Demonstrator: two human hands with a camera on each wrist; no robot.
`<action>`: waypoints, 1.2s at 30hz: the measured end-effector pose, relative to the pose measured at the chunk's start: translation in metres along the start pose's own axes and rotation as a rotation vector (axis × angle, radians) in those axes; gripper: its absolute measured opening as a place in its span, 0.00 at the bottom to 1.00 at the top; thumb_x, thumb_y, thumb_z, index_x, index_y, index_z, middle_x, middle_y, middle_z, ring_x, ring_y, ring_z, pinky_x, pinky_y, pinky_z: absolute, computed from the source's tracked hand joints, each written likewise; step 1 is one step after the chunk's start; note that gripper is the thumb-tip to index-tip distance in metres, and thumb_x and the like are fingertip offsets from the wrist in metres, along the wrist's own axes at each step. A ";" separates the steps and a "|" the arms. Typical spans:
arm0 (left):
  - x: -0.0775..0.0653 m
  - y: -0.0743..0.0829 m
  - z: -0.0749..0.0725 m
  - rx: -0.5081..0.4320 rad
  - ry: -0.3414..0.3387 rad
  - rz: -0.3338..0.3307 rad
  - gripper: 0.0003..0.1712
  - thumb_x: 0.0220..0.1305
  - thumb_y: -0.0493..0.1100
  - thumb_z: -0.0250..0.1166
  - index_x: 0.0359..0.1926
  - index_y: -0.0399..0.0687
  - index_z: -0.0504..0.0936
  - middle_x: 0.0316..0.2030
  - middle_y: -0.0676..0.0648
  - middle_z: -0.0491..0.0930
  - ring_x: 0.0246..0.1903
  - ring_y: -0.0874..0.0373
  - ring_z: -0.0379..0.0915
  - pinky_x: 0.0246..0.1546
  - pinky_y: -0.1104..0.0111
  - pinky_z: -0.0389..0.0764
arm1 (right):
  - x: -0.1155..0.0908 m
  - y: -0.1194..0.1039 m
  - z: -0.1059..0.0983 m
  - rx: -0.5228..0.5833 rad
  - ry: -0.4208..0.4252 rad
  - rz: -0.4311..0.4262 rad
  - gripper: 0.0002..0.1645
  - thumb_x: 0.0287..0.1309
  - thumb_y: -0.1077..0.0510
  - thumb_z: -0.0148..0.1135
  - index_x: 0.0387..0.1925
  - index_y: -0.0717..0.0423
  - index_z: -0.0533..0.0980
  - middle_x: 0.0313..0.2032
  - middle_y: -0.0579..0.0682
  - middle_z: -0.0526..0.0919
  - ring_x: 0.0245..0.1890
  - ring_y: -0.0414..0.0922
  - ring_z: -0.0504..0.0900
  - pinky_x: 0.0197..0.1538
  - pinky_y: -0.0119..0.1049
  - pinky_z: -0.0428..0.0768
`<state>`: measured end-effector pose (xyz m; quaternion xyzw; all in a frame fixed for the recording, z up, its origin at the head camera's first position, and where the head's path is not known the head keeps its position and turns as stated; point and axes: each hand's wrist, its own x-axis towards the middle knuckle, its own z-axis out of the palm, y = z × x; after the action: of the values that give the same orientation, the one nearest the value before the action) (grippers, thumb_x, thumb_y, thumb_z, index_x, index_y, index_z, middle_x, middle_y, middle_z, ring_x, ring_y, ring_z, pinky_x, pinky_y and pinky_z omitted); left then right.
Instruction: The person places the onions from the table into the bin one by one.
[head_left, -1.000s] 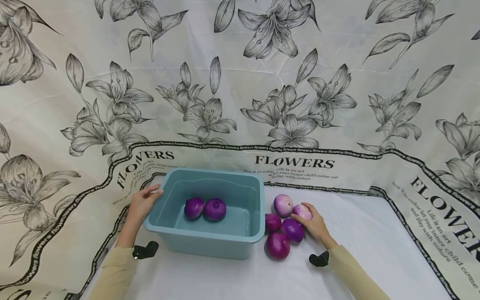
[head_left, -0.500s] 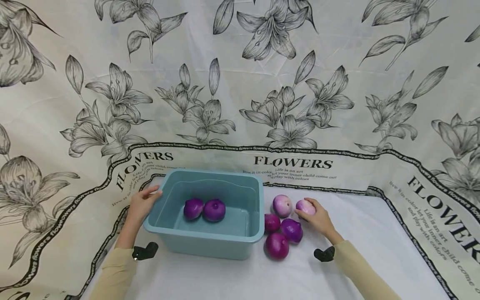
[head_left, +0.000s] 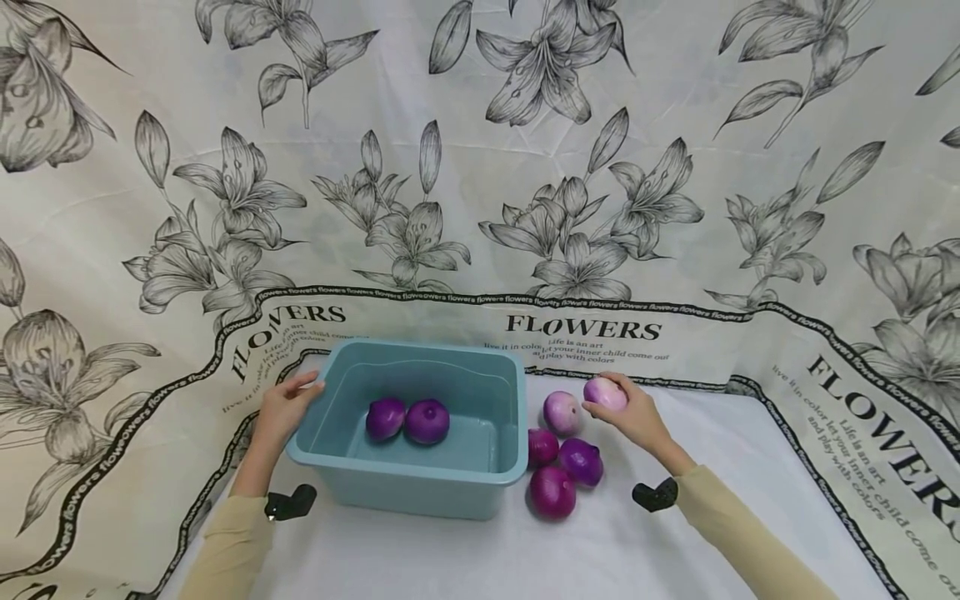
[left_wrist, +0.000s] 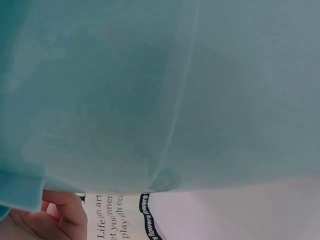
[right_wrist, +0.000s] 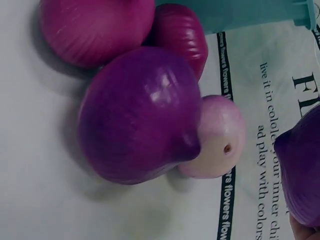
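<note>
Pinched in the right hand (head_left: 637,418), an onion (head_left: 602,392) hangs near the far edge of the tabletop (head_left: 720,433), right of the blue tub (head_left: 405,493) the left hand (head_left: 283,408) grips.

Behind and along both sides, the space is enclosed by a pale off-white fabric hanging (head_left: 420,92), on which large black line-drawn lilies (head_left: 540,71) are printed. Its lower part is crossed by a narrow black lettered band (head_left: 480,298), below which bold black "FLOWERS" lettering (head_left: 582,327) and smaller text are set. The bottom is edged by a second black band (right_wrist: 226,212). The flat surface is covered by a white cloth (head_left: 712,467), softly lit and marked by faint shadows. A warmer cream tint is seen at the far left.
</note>
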<state>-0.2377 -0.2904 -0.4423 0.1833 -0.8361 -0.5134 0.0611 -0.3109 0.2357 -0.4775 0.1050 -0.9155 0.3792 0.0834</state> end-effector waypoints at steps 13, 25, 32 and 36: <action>0.001 0.001 0.000 -0.020 0.004 0.008 0.28 0.67 0.50 0.60 0.64 0.42 0.73 0.55 0.33 0.76 0.52 0.45 0.74 0.43 0.65 0.72 | 0.013 -0.082 -0.014 -0.002 -0.059 -0.241 0.39 0.46 0.47 0.75 0.59 0.51 0.71 0.52 0.57 0.81 0.44 0.52 0.82 0.43 0.43 0.80; 0.003 -0.001 0.001 -0.021 -0.007 0.006 0.28 0.67 0.50 0.60 0.63 0.43 0.73 0.54 0.34 0.77 0.50 0.46 0.74 0.39 0.68 0.72 | 0.018 -0.159 0.006 0.051 -0.193 -0.386 0.41 0.40 0.46 0.78 0.59 0.45 0.73 0.53 0.49 0.80 0.46 0.45 0.81 0.46 0.40 0.79; 0.005 0.002 -0.002 -0.030 -0.002 0.010 0.27 0.67 0.49 0.59 0.64 0.43 0.72 0.56 0.33 0.76 0.53 0.43 0.74 0.46 0.61 0.75 | 0.031 -0.199 0.040 0.087 -0.274 -0.522 0.41 0.39 0.46 0.78 0.57 0.48 0.74 0.52 0.48 0.81 0.46 0.42 0.81 0.47 0.35 0.80; 0.006 -0.001 -0.001 -0.034 -0.003 0.008 0.27 0.66 0.49 0.60 0.63 0.42 0.73 0.54 0.33 0.77 0.50 0.45 0.75 0.40 0.67 0.75 | 0.037 -0.213 0.059 0.072 -0.313 -0.569 0.40 0.38 0.46 0.78 0.57 0.48 0.75 0.52 0.46 0.81 0.47 0.40 0.80 0.47 0.33 0.80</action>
<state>-0.2422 -0.2940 -0.4428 0.1781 -0.8280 -0.5277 0.0649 -0.2962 0.0419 -0.3655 0.4165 -0.8372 0.3522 0.0403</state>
